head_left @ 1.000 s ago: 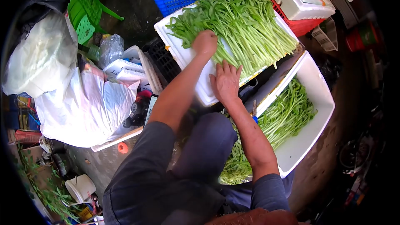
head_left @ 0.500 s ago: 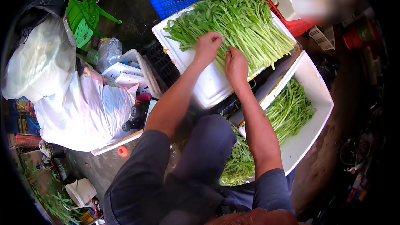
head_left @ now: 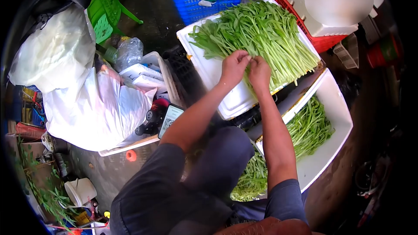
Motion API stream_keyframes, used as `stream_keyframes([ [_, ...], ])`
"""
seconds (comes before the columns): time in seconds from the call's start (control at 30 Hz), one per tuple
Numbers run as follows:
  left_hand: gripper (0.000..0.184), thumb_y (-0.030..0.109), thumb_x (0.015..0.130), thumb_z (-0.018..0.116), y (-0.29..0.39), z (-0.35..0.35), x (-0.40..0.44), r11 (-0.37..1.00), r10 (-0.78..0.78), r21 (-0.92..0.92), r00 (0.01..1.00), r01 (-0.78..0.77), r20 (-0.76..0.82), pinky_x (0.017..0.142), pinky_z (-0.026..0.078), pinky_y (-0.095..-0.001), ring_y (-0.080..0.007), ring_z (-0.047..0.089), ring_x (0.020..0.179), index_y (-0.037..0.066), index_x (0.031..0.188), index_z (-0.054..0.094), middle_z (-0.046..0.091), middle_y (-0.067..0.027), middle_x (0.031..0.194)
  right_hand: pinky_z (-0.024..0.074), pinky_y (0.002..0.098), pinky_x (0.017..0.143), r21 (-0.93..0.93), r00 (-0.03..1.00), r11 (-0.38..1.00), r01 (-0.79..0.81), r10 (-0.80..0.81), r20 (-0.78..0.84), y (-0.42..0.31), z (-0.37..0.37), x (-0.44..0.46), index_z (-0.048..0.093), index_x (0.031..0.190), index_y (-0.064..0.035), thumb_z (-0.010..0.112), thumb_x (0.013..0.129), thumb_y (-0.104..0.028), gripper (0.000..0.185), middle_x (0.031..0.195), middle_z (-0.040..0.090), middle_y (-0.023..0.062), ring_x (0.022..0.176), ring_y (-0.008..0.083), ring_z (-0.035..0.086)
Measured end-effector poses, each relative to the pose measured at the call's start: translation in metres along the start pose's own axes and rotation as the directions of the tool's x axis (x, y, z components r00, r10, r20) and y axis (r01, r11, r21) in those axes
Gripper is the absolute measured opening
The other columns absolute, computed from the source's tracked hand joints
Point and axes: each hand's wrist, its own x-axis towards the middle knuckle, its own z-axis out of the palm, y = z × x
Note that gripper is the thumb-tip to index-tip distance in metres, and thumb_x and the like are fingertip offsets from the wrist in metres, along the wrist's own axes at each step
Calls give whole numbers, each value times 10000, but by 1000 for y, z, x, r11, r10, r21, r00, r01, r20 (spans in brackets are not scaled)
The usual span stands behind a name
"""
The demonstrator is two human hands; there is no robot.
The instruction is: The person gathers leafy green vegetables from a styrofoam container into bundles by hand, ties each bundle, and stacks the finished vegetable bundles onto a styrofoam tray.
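Long-stemmed leafy greens that look like water spinach [head_left: 265, 35] lie in a thick layer on a white foam box lid [head_left: 230, 100], with the cut stems toward the lower right. Over the near edge of this layer, my left hand [head_left: 235, 66] is closed in a pinch. My right hand [head_left: 260, 75] is closed beside it, its fingertips meeting those of the left. Whatever is between the fingers is too small and hidden to make out. More loose greens [head_left: 309, 126] fill a white foam box [head_left: 337, 104] to the right of my right forearm.
At left, white plastic bags [head_left: 96, 109] bulge over a pale bin, beside a phone showing a QR code [head_left: 170, 121]. A green plastic chair [head_left: 104, 13] stands behind. Blue [head_left: 209, 2] and red crates [head_left: 328, 43] sit beyond the lid. An orange ring [head_left: 131, 155] lies on the floor.
The view has shifted, so the surroundings sit farther right and the phone screen shows more. My hands have drawn together until their fingertips meet. The greens on the lid look unchanged.
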Motion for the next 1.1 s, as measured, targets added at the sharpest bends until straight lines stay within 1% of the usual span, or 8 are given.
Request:
stream_keyframes([
  [0.43, 238, 132, 972, 608, -12, -8, -17, 988, -76, 140, 996, 70, 41, 850, 524, -322, -219, 684, 934, -8, 1148, 685, 723, -145, 1034, 501, 471, 638, 24, 993, 997, 72, -69, -100, -12, -19, -18, 694, 929, -1, 624, 946, -163, 176, 740, 668, 229, 648, 441, 616],
  [0.63, 219, 106, 973, 613, -5, -26, -32, 999, 16, -40, 1000, -15, 20, 866, 513, -300, -160, 652, 942, -30, 1136, 670, 710, -94, 1026, 456, 306, 611, 233, 951, 927, -294, 259, 168, -16, -144, -157, 668, 984, 26, 617, 972, -87, 125, 760, 633, 99, 654, 138, 561],
  [0.8, 215, 80, 967, 654, 98, 13, -79, 945, 25, -318, 954, 74, 299, 856, 513, -255, -126, 647, 942, -54, 1135, 648, 703, -84, 1007, 529, 415, 790, -103, 836, 916, -388, 397, 378, 11, -229, -333, 673, 1102, 16, 626, 939, -77, 194, 989, 687, 229, 899, 375, 690],
  [0.83, 209, 69, 969, 648, 113, 26, -91, 946, 35, -312, 927, 90, 373, 858, 515, -256, -126, 648, 939, -57, 1135, 646, 703, -84, 1008, 528, 407, 782, -218, 808, 942, -254, 330, 488, 11, -246, -354, 671, 1137, 9, 614, 966, -102, 212, 959, 710, 162, 857, 261, 690],
  [0.93, 232, 69, 988, 608, 151, 61, -124, 951, 49, -279, 833, 129, 552, 907, 530, -301, -161, 669, 958, -66, 1173, 641, 707, -127, 1034, 529, 361, 759, -189, 708, 778, -600, 626, 327, 24, -296, -382, 666, 1168, 3, 620, 969, -123, 240, 964, 712, 139, 839, 200, 676],
  [0.97, 229, 65, 986, 608, 160, 72, -135, 953, 30, -258, 797, 159, 603, 906, 527, -294, -156, 668, 955, -60, 1175, 643, 709, -121, 1034, 525, 303, 735, -82, 593, 628, -774, 764, 255, 37, -313, -375, 650, 1207, 23, 615, 980, -143, 283, 951, 702, 104, 797, 137, 641],
  [1.0, 227, 60, 985, 608, 169, 83, -146, 954, 16, -237, 759, 183, 651, 905, 525, -288, -151, 666, 953, -54, 1177, 645, 710, -115, 1034, 512, 258, 704, 187, 669, 646, -740, 735, 108, 52, -319, -365, 637, 1205, 60, 593, 996, -144, 296, 931, 688, 77, 748, 94, 602],
  [1.1, 198, 93, 966, 656, 190, 112, -179, 983, 8, -127, 657, 134, 754, 773, 497, -222, -75, 620, 850, -7, 1136, 673, 694, -27, 945, 525, 273, 668, 264, 705, 684, -680, 709, -19, 139, -332, -336, 656, 1107, 92, 594, 970, -140, 277, 876, 679, 97, 725, 140, 642],
])
